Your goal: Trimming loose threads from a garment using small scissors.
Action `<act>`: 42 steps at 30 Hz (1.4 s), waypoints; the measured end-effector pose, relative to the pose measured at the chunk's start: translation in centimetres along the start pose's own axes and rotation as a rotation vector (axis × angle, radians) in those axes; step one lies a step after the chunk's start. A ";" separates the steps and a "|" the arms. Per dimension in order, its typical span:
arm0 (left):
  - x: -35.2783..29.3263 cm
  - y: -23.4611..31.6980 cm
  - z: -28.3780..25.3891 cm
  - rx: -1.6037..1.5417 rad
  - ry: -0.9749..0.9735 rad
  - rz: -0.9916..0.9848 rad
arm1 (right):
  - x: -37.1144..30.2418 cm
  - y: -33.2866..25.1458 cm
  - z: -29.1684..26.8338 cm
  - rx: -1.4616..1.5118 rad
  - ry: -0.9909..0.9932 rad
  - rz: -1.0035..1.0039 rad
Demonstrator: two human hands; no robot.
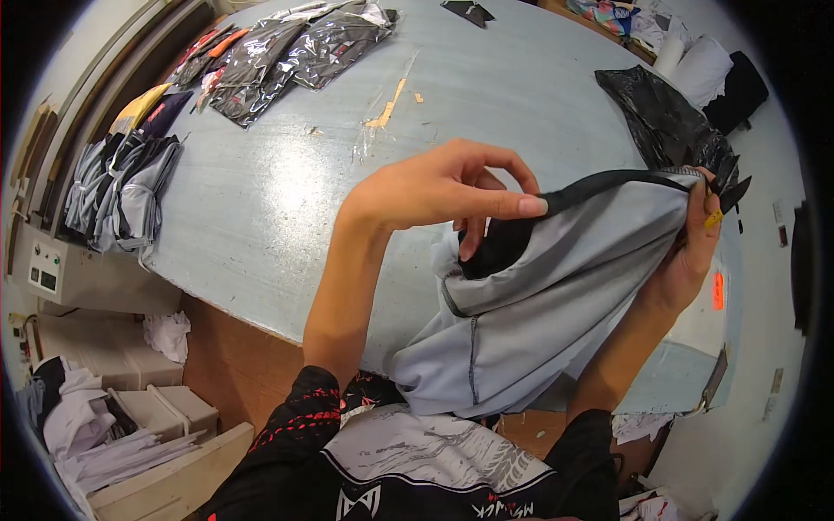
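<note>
While a gray garment (539, 286) with black trim hangs between the two hands, over the near edge of the table and the person's lap, its surroundings look well used. The table (278, 226) is broad, pale blue-gray and shiny under the light, with a torn yellowish patch (387, 108) toward its middle. Clear-wrapped dark clothes (300, 56) lie along its far left, folded gray and black clothes (130, 191) are stacked at the left edge, and a black plastic bag (660, 122) sits at the right. An orange sticker (718, 291) marks the right side, near a pale wall (769, 365). Down at the left, over a brown floor (234, 343), white cloths (82, 417) are heaped beside boxes (165, 412).

The left hand (443, 187) pinches the black trim between thumb and fingers; the right hand (686, 252) grips the garment's other end. Some right fingers are hidden behind the cloth, and a dark pointed thing (736, 189) juts out there (perhaps a blade, though I cannot tell). The garment's full shape is lost in its folds, and the wrapped clothes are blurred by glare.
</note>
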State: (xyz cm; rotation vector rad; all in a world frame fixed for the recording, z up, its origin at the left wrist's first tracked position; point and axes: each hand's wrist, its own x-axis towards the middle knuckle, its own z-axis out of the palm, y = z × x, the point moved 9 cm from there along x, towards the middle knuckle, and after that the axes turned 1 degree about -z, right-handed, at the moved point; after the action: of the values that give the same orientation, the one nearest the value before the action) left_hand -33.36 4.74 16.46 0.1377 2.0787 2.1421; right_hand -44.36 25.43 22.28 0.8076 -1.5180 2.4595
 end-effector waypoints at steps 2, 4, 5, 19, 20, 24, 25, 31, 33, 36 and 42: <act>0.5 -1.1 0.9 -0.048 -0.079 -0.042 | 0.0 0.0 0.3 -0.066 -0.014 -0.048; 1.8 -1.6 1.3 -0.073 -0.053 0.055 | 0.0 0.2 0.5 -0.068 -0.011 -0.057; 2.3 -1.2 1.2 -0.104 -0.026 0.152 | 0.2 0.4 0.5 -0.073 -0.009 -0.063; -0.8 1.6 -7.3 -0.627 0.400 0.584 | -3.8 -1.2 9.1 -0.621 -0.672 -0.482; -1.1 1.3 -7.4 -0.741 0.409 0.588 | -4.3 -1.2 9.5 -0.605 -0.671 -0.520; -1.4 0.9 -7.5 -0.988 0.430 0.613 | -6.2 -0.3 11.4 -0.438 -0.811 -0.380; -1.4 0.7 -7.7 -1.042 0.389 0.640 | -6.6 -0.3 11.7 -0.362 -0.833 -0.362; -2.0 2.0 -7.9 -1.013 0.091 0.870 | -5.0 5.3 8.7 -0.331 -0.324 0.212; -2.2 2.0 -7.7 -0.954 0.153 0.897 | -6.1 7.4 9.6 -0.057 -0.385 0.422; -1.6 1.5 -8.0 -0.972 0.111 0.856 | -7.5 8.6 9.9 0.131 -0.476 0.616; -2.0 2.3 -6.7 -0.555 0.451 0.732 | -7.0 5.5 10.2 0.111 -0.448 0.503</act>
State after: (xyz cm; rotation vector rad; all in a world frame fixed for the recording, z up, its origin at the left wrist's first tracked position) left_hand -32.68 -2.27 18.63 0.4344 1.6639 3.3833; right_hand -36.79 15.10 17.90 1.1858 -1.9485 2.8751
